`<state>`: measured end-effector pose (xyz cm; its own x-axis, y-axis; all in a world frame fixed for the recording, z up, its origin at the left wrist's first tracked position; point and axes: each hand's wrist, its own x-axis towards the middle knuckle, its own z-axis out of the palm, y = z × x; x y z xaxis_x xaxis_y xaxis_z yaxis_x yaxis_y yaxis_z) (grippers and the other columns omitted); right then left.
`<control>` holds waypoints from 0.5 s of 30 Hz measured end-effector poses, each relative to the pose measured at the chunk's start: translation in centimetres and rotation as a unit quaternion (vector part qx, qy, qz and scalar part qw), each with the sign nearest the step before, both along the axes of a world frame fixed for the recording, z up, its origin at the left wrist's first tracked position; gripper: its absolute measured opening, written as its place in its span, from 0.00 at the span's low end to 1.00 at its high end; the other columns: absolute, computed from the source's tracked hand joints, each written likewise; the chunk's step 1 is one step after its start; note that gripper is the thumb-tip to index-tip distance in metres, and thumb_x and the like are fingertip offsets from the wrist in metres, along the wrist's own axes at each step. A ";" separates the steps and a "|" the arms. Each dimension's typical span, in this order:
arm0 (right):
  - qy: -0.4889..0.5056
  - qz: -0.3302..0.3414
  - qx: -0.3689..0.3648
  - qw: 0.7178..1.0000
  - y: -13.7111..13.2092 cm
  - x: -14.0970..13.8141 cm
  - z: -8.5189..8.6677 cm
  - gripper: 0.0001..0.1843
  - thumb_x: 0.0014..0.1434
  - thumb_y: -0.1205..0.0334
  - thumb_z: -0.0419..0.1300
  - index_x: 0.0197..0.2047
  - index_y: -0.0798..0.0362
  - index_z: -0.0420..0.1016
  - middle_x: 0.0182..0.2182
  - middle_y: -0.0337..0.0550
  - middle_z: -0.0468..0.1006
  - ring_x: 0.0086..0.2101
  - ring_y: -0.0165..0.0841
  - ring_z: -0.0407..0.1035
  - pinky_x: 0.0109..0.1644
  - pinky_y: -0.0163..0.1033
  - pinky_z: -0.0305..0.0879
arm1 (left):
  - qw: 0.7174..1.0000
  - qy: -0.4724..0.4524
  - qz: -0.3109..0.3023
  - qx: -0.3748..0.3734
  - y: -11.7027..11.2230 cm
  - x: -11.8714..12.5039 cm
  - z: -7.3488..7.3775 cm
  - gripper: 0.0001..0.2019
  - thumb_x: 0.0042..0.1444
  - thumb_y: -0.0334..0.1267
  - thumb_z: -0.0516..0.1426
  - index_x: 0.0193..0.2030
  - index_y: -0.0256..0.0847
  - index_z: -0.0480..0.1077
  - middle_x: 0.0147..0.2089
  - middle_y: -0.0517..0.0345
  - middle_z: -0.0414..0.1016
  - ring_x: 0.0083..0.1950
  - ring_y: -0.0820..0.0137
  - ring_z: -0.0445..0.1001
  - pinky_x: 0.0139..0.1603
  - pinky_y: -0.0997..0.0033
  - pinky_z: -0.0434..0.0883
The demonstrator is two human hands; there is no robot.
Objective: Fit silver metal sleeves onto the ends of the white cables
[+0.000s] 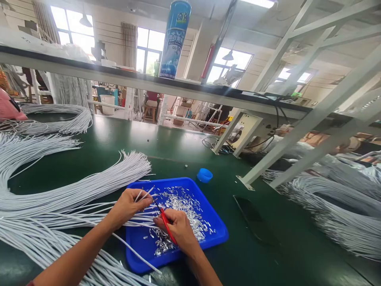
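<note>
My left hand (129, 206) is closed around the ends of a few thin white cords (143, 194), which stick up past my fingers over the left rim of a blue tray (218, 228). My right hand (178, 232) is closed on a slim red-handled tool (166, 224), its dark tip pointing toward the cord ends. Both hands hover over the tray, which holds several small silvery metal pieces (181, 210). More white cords run left from my left hand across the green table.
Large bundles of white cords (74, 186) fan over the green table (178, 151) on the left, and others lie at right (342, 214). A blue cap (204, 175) and a dark phone (253, 218) lie near the tray. A spray can (175, 37) stands on the shelf above.
</note>
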<state>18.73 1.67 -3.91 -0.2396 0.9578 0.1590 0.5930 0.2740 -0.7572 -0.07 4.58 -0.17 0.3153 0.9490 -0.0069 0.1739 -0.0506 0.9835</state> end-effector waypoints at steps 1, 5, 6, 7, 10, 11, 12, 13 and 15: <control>-0.007 -0.005 -0.001 1.000 0.0 0.0 0.0 0.22 0.53 0.51 0.57 0.14 0.54 0.58 0.16 0.33 0.58 0.20 0.26 0.52 0.23 0.32 0.44 | 1.000 0.018 0.003 0.018 0.0 -0.1 -0.1 0.13 0.47 0.45 0.60 0.30 0.35 0.73 0.22 0.63 0.66 0.25 0.74 0.61 0.27 0.75 0.59; -0.031 -0.038 0.031 0.998 0.0 -0.4 -0.2 0.24 0.52 0.53 0.58 0.13 0.54 0.54 0.15 0.33 0.57 0.19 0.25 0.52 0.23 0.32 0.43 | 0.997 0.059 0.017 0.052 -0.1 -0.1 -0.3 0.12 0.42 0.43 0.63 0.30 0.36 0.75 0.23 0.62 0.68 0.26 0.73 0.63 0.28 0.75 0.60; -0.029 -0.040 0.041 0.998 -0.1 -0.4 -0.3 0.24 0.52 0.53 0.58 0.13 0.54 0.54 0.15 0.33 0.57 0.19 0.25 0.52 0.23 0.32 0.44 | 0.998 0.046 0.013 0.040 -0.1 0.0 -0.3 0.12 0.43 0.44 0.62 0.29 0.36 0.74 0.22 0.62 0.68 0.25 0.73 0.63 0.27 0.75 0.60; -0.024 -0.038 0.050 0.998 -0.1 -0.5 -0.4 0.24 0.52 0.53 0.58 0.13 0.54 0.55 0.15 0.33 0.57 0.19 0.25 0.52 0.23 0.32 0.44 | 1.000 0.022 0.003 0.020 -0.2 0.1 -0.2 0.12 0.44 0.44 0.62 0.28 0.35 0.74 0.21 0.62 0.68 0.24 0.73 0.63 0.27 0.75 0.60; 0.000 -0.008 0.057 0.998 0.0 -0.5 -0.4 0.22 0.53 0.52 0.58 0.14 0.54 0.62 0.16 0.34 0.62 0.20 0.26 0.55 0.24 0.32 0.48 | 0.993 -0.074 -0.053 -0.070 -0.2 0.4 -0.2 0.14 0.45 0.46 0.61 0.25 0.34 0.73 0.20 0.62 0.68 0.21 0.76 0.61 0.26 0.75 0.59; 0.006 0.003 0.057 0.998 0.2 -0.4 -0.3 0.20 0.53 0.51 0.59 0.16 0.54 0.65 0.17 0.35 0.64 0.21 0.27 0.57 0.25 0.32 0.49 | 0.988 -0.097 -0.064 -0.098 -0.1 0.4 -0.3 0.14 0.45 0.47 0.61 0.24 0.34 0.72 0.21 0.61 0.69 0.21 0.77 0.61 0.26 0.76 0.59; 0.009 0.009 0.057 0.998 0.3 -0.3 -0.2 0.18 0.52 0.51 0.60 0.18 0.53 0.69 0.19 0.36 0.66 0.22 0.28 0.59 0.27 0.32 0.51 | 0.984 -0.112 -0.064 -0.121 0.0 0.4 -0.3 0.15 0.44 0.47 0.62 0.24 0.34 0.72 0.21 0.61 0.69 0.21 0.77 0.61 0.25 0.76 0.58; 0.009 0.010 0.057 0.998 0.5 -0.1 0.0 0.16 0.50 0.50 0.61 0.20 0.53 0.71 0.21 0.37 0.68 0.24 0.29 0.61 0.28 0.32 0.53 | 0.982 -0.118 -0.053 -0.137 0.0 0.3 -0.4 0.15 0.43 0.48 0.63 0.23 0.34 0.72 0.21 0.61 0.69 0.21 0.77 0.61 0.25 0.76 0.58; 0.014 -0.019 0.055 0.998 0.6 0.1 0.5 0.15 0.46 0.48 0.64 0.24 0.52 0.74 0.24 0.38 0.70 0.27 0.31 0.62 0.31 0.33 0.56 | 0.983 -0.113 -0.002 -0.142 -0.1 0.1 -0.5 0.16 0.40 0.49 0.64 0.23 0.35 0.73 0.19 0.62 0.68 0.21 0.76 0.61 0.24 0.77 0.58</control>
